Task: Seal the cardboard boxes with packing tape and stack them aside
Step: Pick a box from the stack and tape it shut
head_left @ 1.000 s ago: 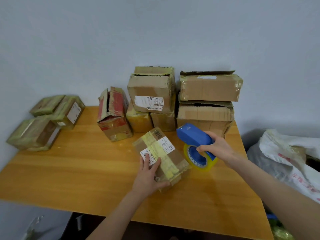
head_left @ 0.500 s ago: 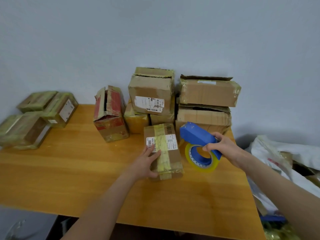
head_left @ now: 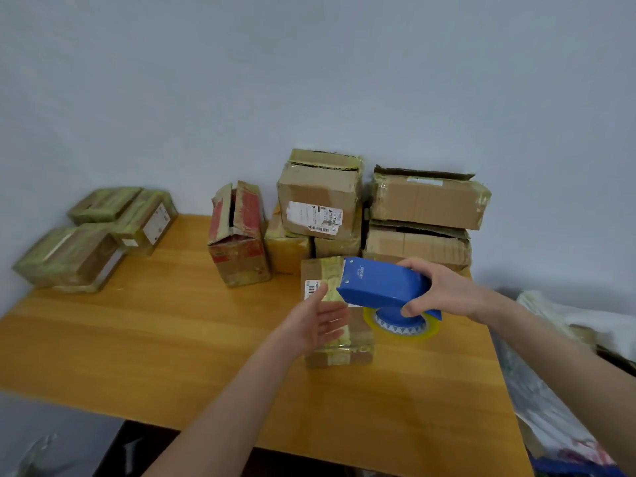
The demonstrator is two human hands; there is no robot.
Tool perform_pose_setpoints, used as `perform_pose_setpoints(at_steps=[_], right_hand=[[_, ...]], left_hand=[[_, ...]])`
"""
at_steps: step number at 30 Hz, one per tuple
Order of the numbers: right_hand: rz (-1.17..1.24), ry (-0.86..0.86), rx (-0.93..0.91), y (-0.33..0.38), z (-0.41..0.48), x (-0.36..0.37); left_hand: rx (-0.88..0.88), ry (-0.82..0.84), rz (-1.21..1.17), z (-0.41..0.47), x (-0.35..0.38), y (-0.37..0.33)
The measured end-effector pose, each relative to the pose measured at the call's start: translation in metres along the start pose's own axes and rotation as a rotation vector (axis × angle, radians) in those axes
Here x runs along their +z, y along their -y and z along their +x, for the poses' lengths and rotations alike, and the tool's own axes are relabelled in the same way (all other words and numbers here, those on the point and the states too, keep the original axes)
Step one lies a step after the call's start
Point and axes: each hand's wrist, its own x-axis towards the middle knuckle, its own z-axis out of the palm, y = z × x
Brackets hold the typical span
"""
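Gripping the blue tape dispenser round its body, the right hand holds the tool over the small box. The tape roll hangs below the tool, just right of the box top. The left hand is open with straight fingers and is laid against the left part of the box top. The box lies on the surface directly under and between both hands. Bands of yellowish tape cross its top and front face.

Step in hand, by judgement: laying a further strip on this box. The dispenser's front edge sits above the far half of the box top. Whether tape touches the cardboard cannot be told. The next move calls for seating the tape end on the cardboard. The tool is then drawn along the box while the left hand steadies it, and the strip is cut.

Just beyond the hands, a stack of boxes stands close behind the box, some with flaps raised. A stroke away from the body has little room; a pull toward the body has open surface. Left of the left hand stands a red-printed box. Beyond it the surface runs on to the wrapped boxes, well apart at the far left and likely the stacking place. Right of the right hand the surface edge is near, with bags beyond it.
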Motion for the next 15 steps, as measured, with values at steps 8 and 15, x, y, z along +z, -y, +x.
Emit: perform_pose_setpoints(at_steps=[8, 15], right_hand=[[-0.201, 0.041, -0.05, -0.014, 0.005, 0.009], [-0.441, 0.036, -0.062, -0.029, 0.018, 0.023]], left_hand=[[0.103, -0.116, 0.031, 0.0, -0.01, 0.005], [0.255, -0.306, 0.365, 0.004, -0.003, 0.02]])
